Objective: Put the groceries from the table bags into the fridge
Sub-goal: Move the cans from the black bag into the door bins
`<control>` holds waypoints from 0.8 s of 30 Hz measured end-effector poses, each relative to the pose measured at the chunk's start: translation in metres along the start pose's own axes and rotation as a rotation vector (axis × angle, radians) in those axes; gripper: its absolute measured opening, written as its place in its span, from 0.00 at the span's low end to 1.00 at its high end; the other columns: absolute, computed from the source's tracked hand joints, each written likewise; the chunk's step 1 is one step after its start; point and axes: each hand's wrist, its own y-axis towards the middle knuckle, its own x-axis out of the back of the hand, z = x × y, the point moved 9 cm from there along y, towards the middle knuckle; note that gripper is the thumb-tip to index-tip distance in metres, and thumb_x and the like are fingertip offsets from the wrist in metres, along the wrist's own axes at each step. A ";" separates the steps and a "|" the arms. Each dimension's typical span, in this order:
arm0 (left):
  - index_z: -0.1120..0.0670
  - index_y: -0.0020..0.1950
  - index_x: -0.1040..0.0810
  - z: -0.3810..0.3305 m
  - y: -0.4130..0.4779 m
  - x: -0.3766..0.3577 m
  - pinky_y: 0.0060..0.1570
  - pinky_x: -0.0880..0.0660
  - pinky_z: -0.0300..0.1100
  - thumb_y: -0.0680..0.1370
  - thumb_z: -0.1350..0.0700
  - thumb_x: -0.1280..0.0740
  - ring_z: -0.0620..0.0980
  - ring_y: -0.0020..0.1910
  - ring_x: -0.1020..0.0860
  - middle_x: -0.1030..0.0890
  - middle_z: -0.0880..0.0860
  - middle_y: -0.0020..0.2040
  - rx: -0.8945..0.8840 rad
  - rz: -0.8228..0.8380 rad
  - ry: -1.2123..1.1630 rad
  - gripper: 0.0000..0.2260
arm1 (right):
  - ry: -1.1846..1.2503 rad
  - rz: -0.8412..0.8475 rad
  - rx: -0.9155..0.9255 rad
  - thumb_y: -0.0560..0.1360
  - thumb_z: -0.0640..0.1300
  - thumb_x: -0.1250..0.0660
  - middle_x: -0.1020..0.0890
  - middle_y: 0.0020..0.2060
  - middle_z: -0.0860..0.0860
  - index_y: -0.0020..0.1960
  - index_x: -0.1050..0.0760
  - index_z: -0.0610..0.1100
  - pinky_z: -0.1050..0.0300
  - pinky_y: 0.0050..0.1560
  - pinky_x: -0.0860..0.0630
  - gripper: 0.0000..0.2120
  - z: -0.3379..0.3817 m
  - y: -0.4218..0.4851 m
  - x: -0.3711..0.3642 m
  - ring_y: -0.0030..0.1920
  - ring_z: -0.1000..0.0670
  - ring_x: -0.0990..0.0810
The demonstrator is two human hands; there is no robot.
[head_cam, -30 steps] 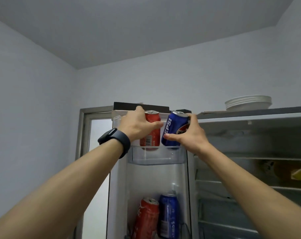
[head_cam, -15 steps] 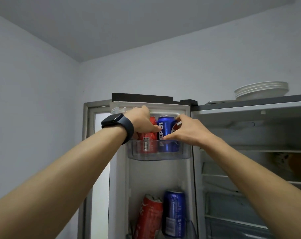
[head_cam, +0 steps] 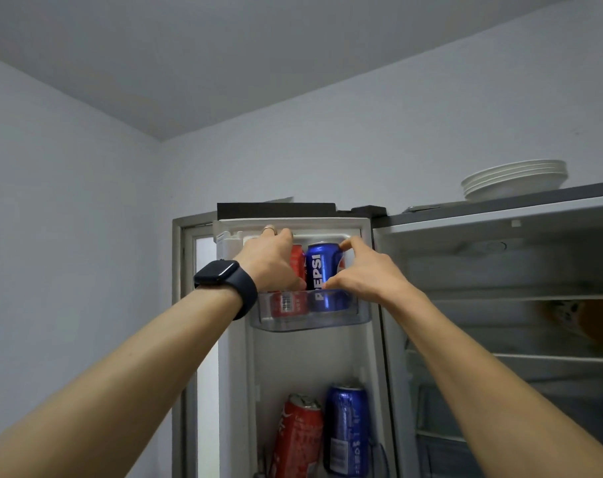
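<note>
I am clasping the red drink can (head_cam: 297, 262) in my left hand (head_cam: 269, 260) and the blue Pepsi can (head_cam: 322, 267) in my right hand (head_cam: 360, 270), steadying both upright in the fridge door's clear plastic top bin (head_cam: 360, 317).

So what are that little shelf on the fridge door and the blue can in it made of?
The blue can seems thin metal, probably aluminium, with a shiny printed coat and a silvery top rim. The door shelf looks like clear glossy plastic: the can's lower part shows through its wall.
</note>
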 end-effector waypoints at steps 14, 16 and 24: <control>0.47 0.70 0.30 0.005 -0.079 0.020 0.57 0.24 0.54 0.80 0.41 0.41 0.53 0.65 0.28 0.30 0.50 0.70 -0.004 -0.289 -0.078 0.21 | 0.140 -0.344 0.200 0.79 0.52 0.36 0.19 0.59 0.50 0.61 0.22 0.51 0.52 0.57 0.26 0.12 -0.008 -0.070 0.019 0.59 0.47 0.23; 0.46 0.71 0.30 0.014 -0.109 0.016 0.59 0.24 0.52 0.79 0.42 0.39 0.51 0.66 0.29 0.29 0.48 0.70 -0.015 -0.346 -0.117 0.21 | 0.136 -0.404 0.305 0.78 0.48 0.34 0.19 0.59 0.52 0.63 0.23 0.51 0.57 0.58 0.30 0.14 0.000 -0.103 0.018 0.61 0.49 0.25; 0.42 0.73 0.31 0.087 -0.295 -0.076 0.64 0.26 0.47 0.79 0.43 0.37 0.46 0.70 0.32 0.30 0.44 0.72 0.177 -0.205 -0.174 0.22 | 0.227 -0.236 0.464 0.77 0.49 0.34 0.19 0.58 0.57 0.60 0.19 0.51 0.63 0.67 0.35 0.13 0.006 -0.264 -0.080 0.64 0.56 0.27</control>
